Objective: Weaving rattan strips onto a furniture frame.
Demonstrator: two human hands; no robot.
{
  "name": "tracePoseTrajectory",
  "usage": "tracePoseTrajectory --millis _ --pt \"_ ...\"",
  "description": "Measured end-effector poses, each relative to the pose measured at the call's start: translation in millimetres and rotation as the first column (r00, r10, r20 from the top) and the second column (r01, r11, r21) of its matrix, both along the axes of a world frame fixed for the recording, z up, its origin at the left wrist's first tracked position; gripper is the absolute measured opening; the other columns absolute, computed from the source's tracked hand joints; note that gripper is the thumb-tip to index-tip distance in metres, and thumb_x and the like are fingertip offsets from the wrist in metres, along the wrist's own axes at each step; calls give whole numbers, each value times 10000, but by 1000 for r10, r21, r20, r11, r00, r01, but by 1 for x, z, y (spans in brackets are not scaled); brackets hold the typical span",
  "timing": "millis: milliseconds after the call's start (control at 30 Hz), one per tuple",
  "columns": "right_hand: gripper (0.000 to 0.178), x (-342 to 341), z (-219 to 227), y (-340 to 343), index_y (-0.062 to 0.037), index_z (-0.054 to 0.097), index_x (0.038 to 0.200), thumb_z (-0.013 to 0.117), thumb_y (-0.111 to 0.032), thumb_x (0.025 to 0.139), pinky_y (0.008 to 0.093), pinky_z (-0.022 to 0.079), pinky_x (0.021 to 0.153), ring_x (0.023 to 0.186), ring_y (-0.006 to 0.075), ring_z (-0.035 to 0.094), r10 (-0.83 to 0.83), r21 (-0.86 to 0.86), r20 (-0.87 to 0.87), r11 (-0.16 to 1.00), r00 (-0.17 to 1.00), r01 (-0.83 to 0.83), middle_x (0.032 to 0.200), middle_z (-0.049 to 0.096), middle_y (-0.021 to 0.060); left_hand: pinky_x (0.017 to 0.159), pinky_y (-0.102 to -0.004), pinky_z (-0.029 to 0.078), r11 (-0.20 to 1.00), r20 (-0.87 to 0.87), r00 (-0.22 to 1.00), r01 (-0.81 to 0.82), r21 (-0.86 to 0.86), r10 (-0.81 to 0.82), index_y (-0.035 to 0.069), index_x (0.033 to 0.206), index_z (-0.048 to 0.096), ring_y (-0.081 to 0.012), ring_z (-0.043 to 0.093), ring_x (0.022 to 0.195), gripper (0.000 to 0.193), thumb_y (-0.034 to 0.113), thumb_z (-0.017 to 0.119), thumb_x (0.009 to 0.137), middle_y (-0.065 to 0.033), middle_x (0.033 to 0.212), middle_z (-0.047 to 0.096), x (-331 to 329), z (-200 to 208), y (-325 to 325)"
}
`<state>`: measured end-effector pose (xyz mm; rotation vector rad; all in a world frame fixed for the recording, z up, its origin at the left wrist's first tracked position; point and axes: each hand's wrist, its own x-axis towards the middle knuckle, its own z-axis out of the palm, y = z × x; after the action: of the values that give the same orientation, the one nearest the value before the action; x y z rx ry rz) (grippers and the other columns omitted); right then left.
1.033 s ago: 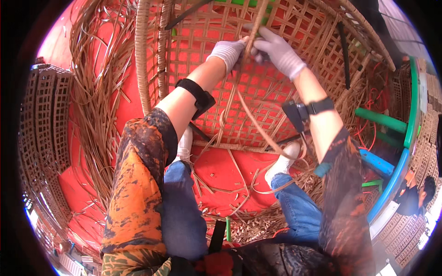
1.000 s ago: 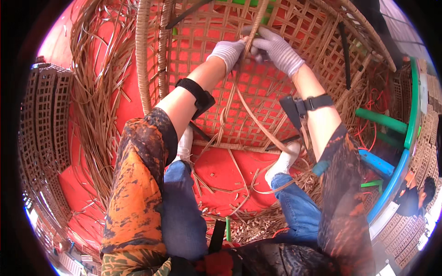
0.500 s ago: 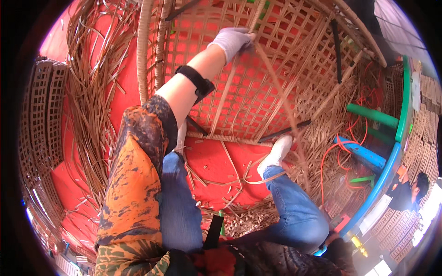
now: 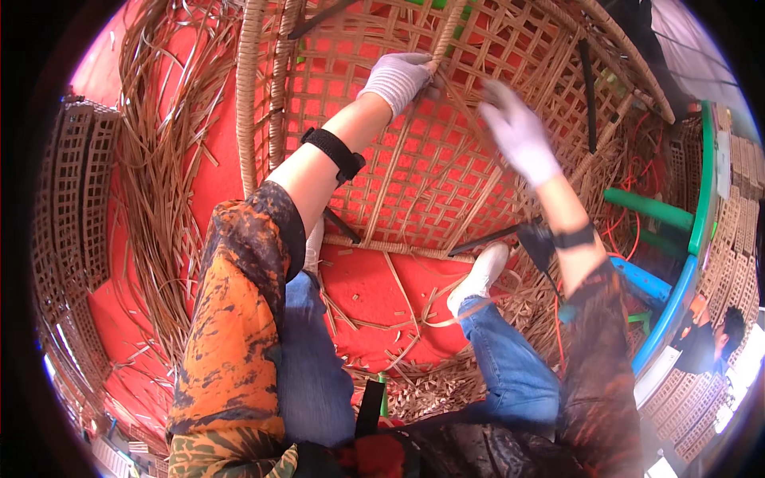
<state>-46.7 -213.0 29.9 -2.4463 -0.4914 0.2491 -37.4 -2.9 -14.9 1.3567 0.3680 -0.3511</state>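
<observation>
A large woven rattan frame (image 4: 382, 187) with an open lattice, wrapped ribs and black bars stands in front of me. My left hand (image 4: 398, 78), in a white knit glove, is closed at the end of a wrapped rib (image 4: 453, 28), pinching a flat rattan strip (image 4: 458, 95) against it. To its right, over the lattice, my right hand (image 4: 518, 135) is gloved too and blurred by motion. Its fingers look stretched out and apart, and nothing shows in them.
A long bundle of loose rattan strips (image 4: 151, 199) lies left on the red floor covering (image 4: 362, 291). Stacked lattice panels (image 4: 72, 191) stand at the far left. Strip scraps, an orange hose (image 4: 558, 331) and green and blue bars (image 4: 649, 205) lie right. Another person (image 4: 701, 342) is far right.
My right hand and forearm have come into view from the lower right, up to the frame. The strip that ran taut toward the lower right no longer does. My left hand keeps its hold.
</observation>
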Motion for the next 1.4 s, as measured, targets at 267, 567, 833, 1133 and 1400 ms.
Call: tracePoseTrajectory --millis 267,567,833,1133,1400 --pt "252 40 33 47 -72 662 908 627 -316 860 199 253 377 423 27 359 -174 122 -488 957 855 265 583 512 -49 583 -265 505 995 48 995 -93 40 91 -14 1080 625 -137 655 678 280 189 594 890 -69 804 673 -5 -4 -7" --pt "171 -88 51 106 -44 619 920 627 -194 838 358 512 636 716 323 648 179 97 -109 981 978 -169 784 636 173 681 -270 499 767 176 878 272 581 -444 -36 1058 630 -119 613 725 356 245 664 841 -71 835 668 13 -3 21" --pt "258 10 6 48 -71 614 1100 525 -185 887 295 480 572 574 139 570 -61 212 -356 967 932 145 753 643 55 703 -297 546 991 -155 983 82 -106 -98 15 1078 601 -181 674 828 255 207 565 915 -72 955 672 3 -18 22" --pt "199 63 -16 51 -94 619 1006 503 -203 887 270 391 427 479 121 484 122 126 -664 991 738 -50 599 511 16 783 -335 517 957 -325 927 99 -273 -189 73 1093 603 -192 661 885 262 230 460 939 -46 942 661 7 -23 16" --pt "133 -187 85 32 -42 563 737 561 -163 791 449 465 408 451 266 588 850 -169 -445 231 284 -958 552 576 107 880 -372 465 486 -129 890 355 799 -438 30 1060 650 -340 622 945 589 539 583 771 -199 964 659 -15 38 -1"
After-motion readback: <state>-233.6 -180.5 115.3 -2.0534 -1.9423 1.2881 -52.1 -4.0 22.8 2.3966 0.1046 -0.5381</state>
